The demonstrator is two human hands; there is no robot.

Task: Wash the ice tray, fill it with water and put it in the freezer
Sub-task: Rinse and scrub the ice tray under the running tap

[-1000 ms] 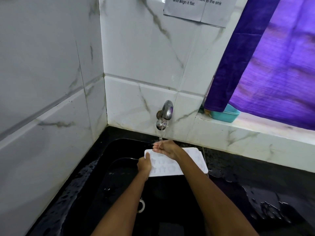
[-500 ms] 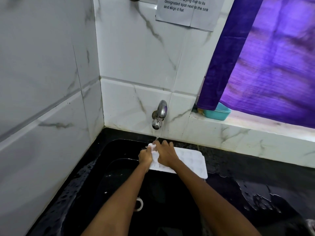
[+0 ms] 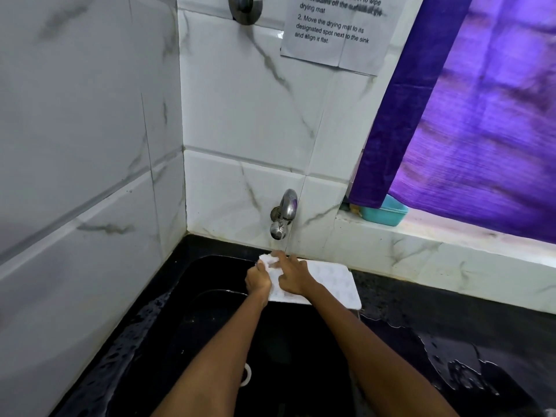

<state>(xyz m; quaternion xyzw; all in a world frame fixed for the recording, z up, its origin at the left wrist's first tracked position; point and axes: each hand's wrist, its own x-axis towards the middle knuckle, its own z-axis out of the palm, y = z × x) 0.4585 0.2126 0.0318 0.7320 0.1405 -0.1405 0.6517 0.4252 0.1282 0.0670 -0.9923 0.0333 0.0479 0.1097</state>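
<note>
Tray [image 3: 334, 282] unmoved — notice [image 3: 337, 31]: "drying mat"

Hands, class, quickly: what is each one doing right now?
Left hand: grips the left end of the white ice tray.
Right hand: fingers spread, pressing on the ice tray under the tap.

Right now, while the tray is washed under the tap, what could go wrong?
The left hand holds the wet ice tray only at one end, so it might slip into the sink. Water already pools on the counter; more splashing from the tap may spread it.
</note>
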